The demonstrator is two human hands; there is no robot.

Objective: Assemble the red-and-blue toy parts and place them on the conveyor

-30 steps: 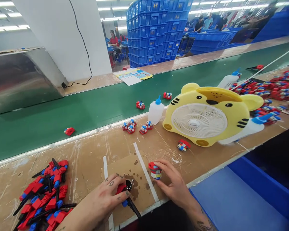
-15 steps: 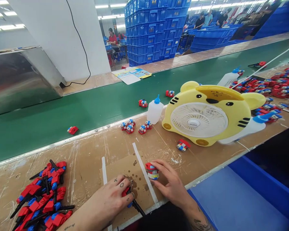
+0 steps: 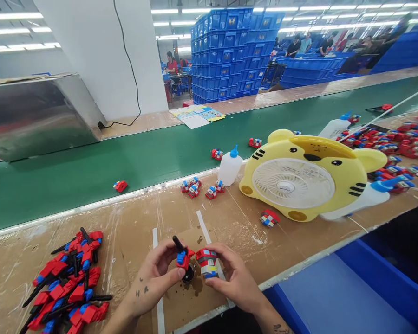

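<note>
My left hand [image 3: 153, 277] grips a red and blue toy arm piece [image 3: 182, 258] with a black rod pointing up. Opposite it, my right hand [image 3: 236, 277] pinches a blocky toy body [image 3: 207, 262] in red, grey, white, yellow and blue. The two parts are close together, and I cannot tell whether they touch. Below them a small round black dish [image 3: 188, 277] with shiny contents sits on stained cardboard [image 3: 176, 299]. To the left lies a heap of similar red, blue and black arm pieces [image 3: 69, 283].
A yellow animal-faced fan [image 3: 299, 181] stands at right, beside a white squeeze bottle [image 3: 230, 168]. Several toy bodies [image 3: 194, 190] sit near the green conveyor belt [image 3: 153, 160]. A blue bin [image 3: 334, 297] is at lower right; stacked blue crates [image 3: 223, 55] rise behind.
My left hand has lifted the arm piece from low over the cardboard and turned it, rod now upward. My right hand has brought the toy body left towards it. The view has shifted slightly.
</note>
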